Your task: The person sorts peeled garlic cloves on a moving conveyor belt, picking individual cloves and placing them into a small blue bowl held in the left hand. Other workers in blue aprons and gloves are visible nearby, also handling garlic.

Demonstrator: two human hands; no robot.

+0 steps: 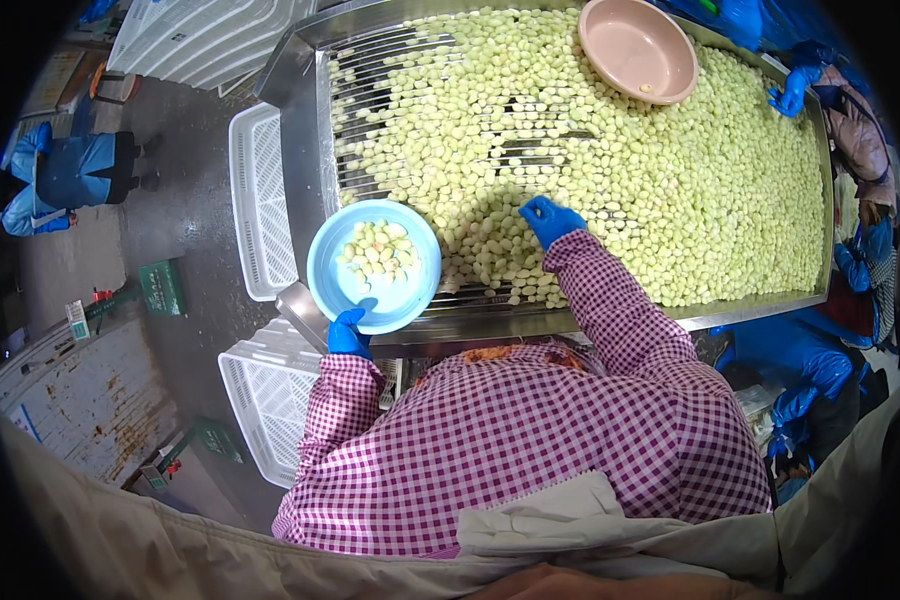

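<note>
My left hand (349, 331), in a blue glove, is closed on the near rim of a light-blue basin (326, 262) at the left end of the steel sorting table (306, 160), with several pale green oval pieces of produce inside the basin. My right hand (552, 218), also blue-gloved, is over a broad layer of similar pale green pieces (720, 200) spread on the slatted surface. Its fingers are curled and pinched; whether they hold a piece is hidden or too small to tell.
A pink basin (620, 50) rests at the back. White perforated crates (260, 210) are along the table's left side. Co-workers in blue protective wear stand at the left (70, 170) and along the right (800, 350); another's gloved hand (790, 95) reaches the table's far-right edge.
</note>
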